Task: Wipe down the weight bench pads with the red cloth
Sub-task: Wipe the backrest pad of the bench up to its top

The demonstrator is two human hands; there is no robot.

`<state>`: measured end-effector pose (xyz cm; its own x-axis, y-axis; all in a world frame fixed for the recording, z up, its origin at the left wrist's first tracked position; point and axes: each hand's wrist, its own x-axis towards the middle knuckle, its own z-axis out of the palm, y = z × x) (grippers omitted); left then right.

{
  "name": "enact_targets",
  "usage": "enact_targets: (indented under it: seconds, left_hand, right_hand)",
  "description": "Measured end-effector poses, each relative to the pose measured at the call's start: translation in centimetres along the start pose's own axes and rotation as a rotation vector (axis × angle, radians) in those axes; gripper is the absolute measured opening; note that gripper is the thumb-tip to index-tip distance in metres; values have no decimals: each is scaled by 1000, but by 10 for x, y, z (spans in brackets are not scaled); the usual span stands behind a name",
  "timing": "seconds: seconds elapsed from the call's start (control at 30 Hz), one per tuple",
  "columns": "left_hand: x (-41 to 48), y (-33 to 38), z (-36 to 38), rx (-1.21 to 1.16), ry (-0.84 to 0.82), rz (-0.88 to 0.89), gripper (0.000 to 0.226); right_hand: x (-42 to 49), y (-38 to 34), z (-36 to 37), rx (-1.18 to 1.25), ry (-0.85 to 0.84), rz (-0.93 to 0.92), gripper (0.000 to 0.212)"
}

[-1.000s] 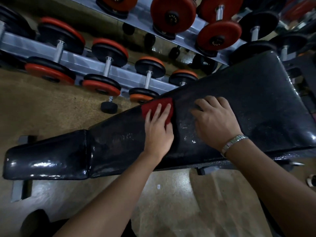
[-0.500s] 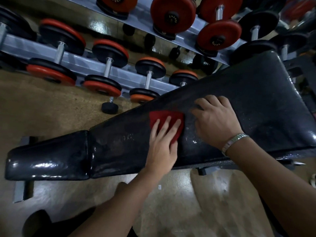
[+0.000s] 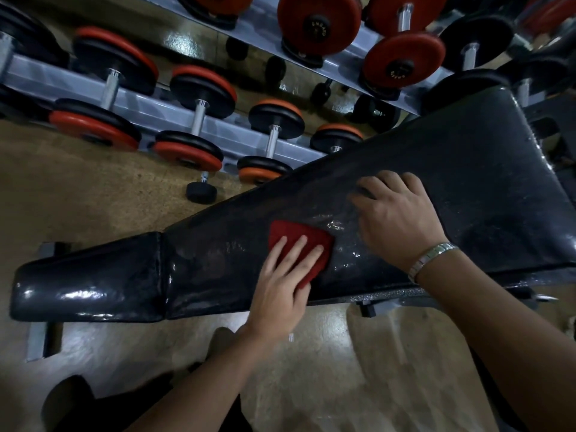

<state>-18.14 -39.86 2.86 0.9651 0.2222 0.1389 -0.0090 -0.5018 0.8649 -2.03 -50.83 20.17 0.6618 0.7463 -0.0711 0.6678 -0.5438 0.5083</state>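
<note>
Black weight bench (image 3: 467,169), glossy, running from 8 o'clock to 2 o'clock. Red cloth (image 3: 296,241) flat on the long back pad (image 3: 405,145) near centre, pressed under left hand (image 3: 280,288); right hand (image 3: 396,219) resting just beside, toward 2 o'clock.

Floor: tan speckled rubber-like floor (image 3: 78,194), glossy and reflective nearer the camera. Behind it, a grey-blue steel two-tier dumbbell rack (image 3: 140,109) running diagonally. Lower tier holds black-and-red plate dumbbells with chrome handles (image 3: 109,85), sizes stepping down toward the right. Upper tier carries larger red-plate dumbbells (image 3: 402,35). One small black dumbbell (image 3: 202,190) stands on the floor. Lighting dim, highlights on shiny surfaces.
</note>
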Motion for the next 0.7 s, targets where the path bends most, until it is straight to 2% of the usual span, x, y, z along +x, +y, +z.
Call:
enact_targets:
  seconds: [0.07, 0.17, 0.27, 0.33, 0.4, 0.47, 0.57, 0.63, 0.7]
  left_hand:
    - [9, -1, -2, -19, 38, -101, 57]
    - [31, 36, 4, -115, 134, -226, 57]
    - [23, 60, 16, -135, 83, -97, 57]
    - [2, 45, 19, -111, 52, 6, 58]
    - [-20, 22, 16, -109, 59, 29, 57]
    - [-25, 13, 13, -128, 97, -83, 55]
    - [-7, 40, 16, -211, 188, -316, 55]
    - [2, 67, 21, -223, 179, -273, 59]
    - [-5, 72, 25, -173, 108, -111, 62]
  right_hand:
    - [0, 1, 0, 15, -3, -8, 24]
    - [0, 4, -2, 48, -14, -13, 22]
    - [-1, 9, -2, 66, -32, -37, 25]
    - [-1, 10, -2, 85, -23, -46, 26]
    - [-3, 11, 0, 95, -14, -52, 30]
    - [-5, 12, 0, 110, -12, -48, 33]
    - [-6, 12, -1, 130, 5, -48, 30]
    - [-6, 11, -1, 134, 13, -53, 28]
    - [-6, 11, -1, 132, 8, -58, 27]
